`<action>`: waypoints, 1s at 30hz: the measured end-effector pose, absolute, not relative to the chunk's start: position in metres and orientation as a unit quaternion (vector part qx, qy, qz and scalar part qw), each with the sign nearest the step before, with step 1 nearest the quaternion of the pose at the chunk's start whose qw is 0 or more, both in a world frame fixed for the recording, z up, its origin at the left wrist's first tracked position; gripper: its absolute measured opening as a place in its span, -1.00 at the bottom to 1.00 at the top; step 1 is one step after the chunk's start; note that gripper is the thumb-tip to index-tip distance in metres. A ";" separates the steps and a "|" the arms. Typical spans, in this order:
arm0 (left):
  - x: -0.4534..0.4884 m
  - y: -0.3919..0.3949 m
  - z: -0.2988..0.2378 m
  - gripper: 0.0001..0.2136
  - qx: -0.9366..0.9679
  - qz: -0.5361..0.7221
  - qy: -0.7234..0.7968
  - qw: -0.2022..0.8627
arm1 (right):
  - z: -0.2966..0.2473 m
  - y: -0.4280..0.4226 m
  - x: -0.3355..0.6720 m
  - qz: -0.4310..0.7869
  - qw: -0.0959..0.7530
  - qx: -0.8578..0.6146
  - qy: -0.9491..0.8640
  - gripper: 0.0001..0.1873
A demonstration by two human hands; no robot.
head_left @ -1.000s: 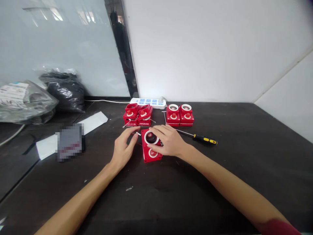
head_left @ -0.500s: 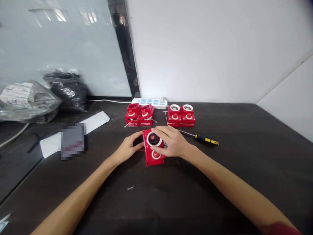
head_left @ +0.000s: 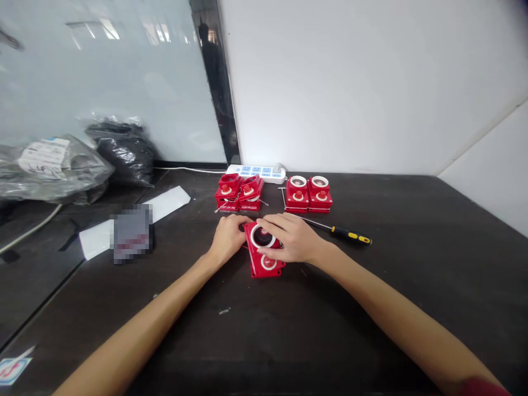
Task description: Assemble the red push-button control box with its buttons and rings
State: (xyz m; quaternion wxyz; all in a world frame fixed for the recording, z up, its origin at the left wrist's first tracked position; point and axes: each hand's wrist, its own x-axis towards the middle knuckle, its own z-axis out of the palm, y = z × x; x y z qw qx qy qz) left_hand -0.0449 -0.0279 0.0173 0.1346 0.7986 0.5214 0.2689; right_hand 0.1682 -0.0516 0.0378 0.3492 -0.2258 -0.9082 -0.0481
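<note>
A red alarm sounder with a white ring and a small clear-red dome sits tilted on the dark table in front of me. My right hand grips its upper right side, thumb and fingers around the white ring. The cover looks turned slightly out of line with the base beneath. At the left edge of the sounder is my left hand, its fingers bent in behind the housing. What those fingertips hold is hidden. A bit of red wire shows beside that hand.
Behind stand two opened red sounders and two closed red sounders. A power strip lies along the wall. To the right is a black-and-yellow screwdriver. White paper and plastic bags lie left.
My left hand has shifted up along the sounder's left edge, and its fingers have curled in behind it. My right hand keeps its grip. The whole view has swung slightly left.
</note>
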 end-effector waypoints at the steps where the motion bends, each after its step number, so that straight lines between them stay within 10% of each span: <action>1: -0.044 -0.026 0.018 -0.79 0.800 0.268 0.519 0.134 | 0.038 -0.052 0.169 -0.045 0.349 -0.228 -0.908 -0.48; 15: -0.050 -0.026 0.033 -0.73 0.757 0.352 0.538 0.119 | 0.055 -0.064 0.210 -0.007 0.380 -0.310 -0.871 -0.55; 23: -0.054 -0.060 0.046 -0.79 0.800 0.402 0.442 0.061 | 0.075 -0.065 0.224 0.092 0.177 -0.412 -0.889 -0.68; 30: -0.047 -0.058 0.031 -0.31 0.831 0.275 0.459 0.153 | 0.056 -0.050 0.236 0.110 0.082 -0.491 -0.861 -0.65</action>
